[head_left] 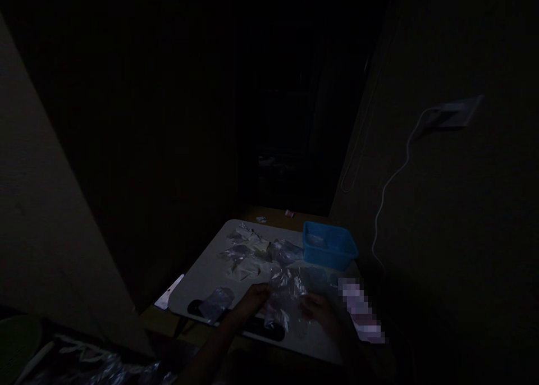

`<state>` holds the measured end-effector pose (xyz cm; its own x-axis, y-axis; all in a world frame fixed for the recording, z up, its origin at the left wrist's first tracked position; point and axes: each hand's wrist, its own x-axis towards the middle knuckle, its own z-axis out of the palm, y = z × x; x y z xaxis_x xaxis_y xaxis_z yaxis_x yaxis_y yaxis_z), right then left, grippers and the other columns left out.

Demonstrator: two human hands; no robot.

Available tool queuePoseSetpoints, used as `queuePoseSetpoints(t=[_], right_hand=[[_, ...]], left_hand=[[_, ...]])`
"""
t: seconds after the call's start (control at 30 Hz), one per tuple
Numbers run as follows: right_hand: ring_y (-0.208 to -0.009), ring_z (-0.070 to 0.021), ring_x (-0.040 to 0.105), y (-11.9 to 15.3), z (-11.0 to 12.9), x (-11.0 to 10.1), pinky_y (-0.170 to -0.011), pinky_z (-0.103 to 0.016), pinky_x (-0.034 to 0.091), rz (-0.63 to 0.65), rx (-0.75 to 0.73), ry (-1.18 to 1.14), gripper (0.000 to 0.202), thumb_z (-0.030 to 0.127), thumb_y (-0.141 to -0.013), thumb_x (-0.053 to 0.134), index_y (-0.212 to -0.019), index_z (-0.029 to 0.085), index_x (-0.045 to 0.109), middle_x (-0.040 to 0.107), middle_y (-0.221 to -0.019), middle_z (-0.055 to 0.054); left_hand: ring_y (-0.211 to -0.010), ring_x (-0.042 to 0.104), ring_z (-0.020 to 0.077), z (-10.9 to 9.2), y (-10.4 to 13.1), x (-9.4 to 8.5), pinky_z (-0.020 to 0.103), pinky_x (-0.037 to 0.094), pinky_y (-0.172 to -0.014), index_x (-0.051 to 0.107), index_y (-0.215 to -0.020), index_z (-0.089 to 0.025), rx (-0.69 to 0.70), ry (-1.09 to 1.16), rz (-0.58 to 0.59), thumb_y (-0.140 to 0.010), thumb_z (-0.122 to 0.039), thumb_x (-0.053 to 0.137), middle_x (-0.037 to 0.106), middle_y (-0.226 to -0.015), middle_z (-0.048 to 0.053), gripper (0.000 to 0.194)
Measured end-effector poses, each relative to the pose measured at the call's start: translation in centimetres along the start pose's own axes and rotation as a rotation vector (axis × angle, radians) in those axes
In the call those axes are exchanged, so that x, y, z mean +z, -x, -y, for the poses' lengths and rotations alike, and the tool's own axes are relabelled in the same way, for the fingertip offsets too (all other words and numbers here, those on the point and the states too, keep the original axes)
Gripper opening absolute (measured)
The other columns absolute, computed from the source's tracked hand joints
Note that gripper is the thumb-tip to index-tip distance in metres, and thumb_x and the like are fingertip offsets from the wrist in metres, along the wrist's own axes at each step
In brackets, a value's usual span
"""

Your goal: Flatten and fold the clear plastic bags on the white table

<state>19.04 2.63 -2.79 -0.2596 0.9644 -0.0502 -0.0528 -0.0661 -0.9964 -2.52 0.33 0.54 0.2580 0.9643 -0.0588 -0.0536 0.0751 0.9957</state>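
Note:
In the dim head view, a crinkled clear plastic bag (288, 292) is stretched between my two hands, over the front part of a small white table (202, 273). My left hand (257, 296) is closed on the bag's left side. At its right side my right hand (315, 307) pinches it. Several more clear bags (246, 250) lie in a loose heap behind my hands. Another bag (218, 303) rests near the table's front left edge, left of my left hand.
A blue basket (330, 261) stands at the table's back right. A pixelated bright object (361, 311) is at the right edge. A white cable (384, 191) hangs from a wall socket (457, 114). More plastic (113, 369) lies at lower left.

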Motion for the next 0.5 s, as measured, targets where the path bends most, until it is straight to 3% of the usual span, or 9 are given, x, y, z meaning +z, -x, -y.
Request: queuePoseSetpoints(t=[0.13, 0.27, 0.5], right_hand=[[-0.047, -0.0117, 0.049, -0.1, -0.4, -0.4, -0.048, -0.026, 0.039, -0.029, 0.011, 0.069, 0.034, 0.048, -0.049, 0.067, -0.054, 0.015, 0.059, 0.055, -0.051, 0.0], [-0.051, -0.0141, 0.052, 0.2, -0.1, -0.5, -0.051, -0.027, 0.041, -0.072, -0.026, 0.111, 0.024, 0.039, -0.049, 0.067, -0.054, 0.016, 0.062, 0.059, -0.053, -0.001], [-0.06, -0.0202, 0.06, 0.5, 0.8, -0.2, -0.057, -0.033, 0.048, -0.116, 0.009, -0.129, 0.031, 0.044, -0.049, 0.067, -0.065, 0.018, 0.064, 0.064, -0.063, -0.003]], left_hand=[[-0.055, 0.053, 0.0141, 0.6, -0.1, -0.3, 0.024, 0.039, -0.053, 0.063, -0.067, -0.013, 0.038, -0.021, 0.002, -0.061, -0.047, 0.056, 0.059, -0.06, 0.001, 0.035], [-0.048, 0.048, 0.0122, 0.9, -0.2, -0.5, 0.023, 0.036, -0.05, 0.061, -0.055, -0.014, 0.055, -0.056, -0.031, -0.058, -0.035, 0.054, 0.054, -0.049, -0.002, 0.022], [-0.057, 0.051, 0.0146, 1.4, -0.7, -0.5, 0.024, 0.036, -0.054, 0.06, -0.052, -0.014, 0.109, -0.044, -0.115, -0.057, -0.029, 0.052, 0.06, -0.062, 0.002, 0.017]])
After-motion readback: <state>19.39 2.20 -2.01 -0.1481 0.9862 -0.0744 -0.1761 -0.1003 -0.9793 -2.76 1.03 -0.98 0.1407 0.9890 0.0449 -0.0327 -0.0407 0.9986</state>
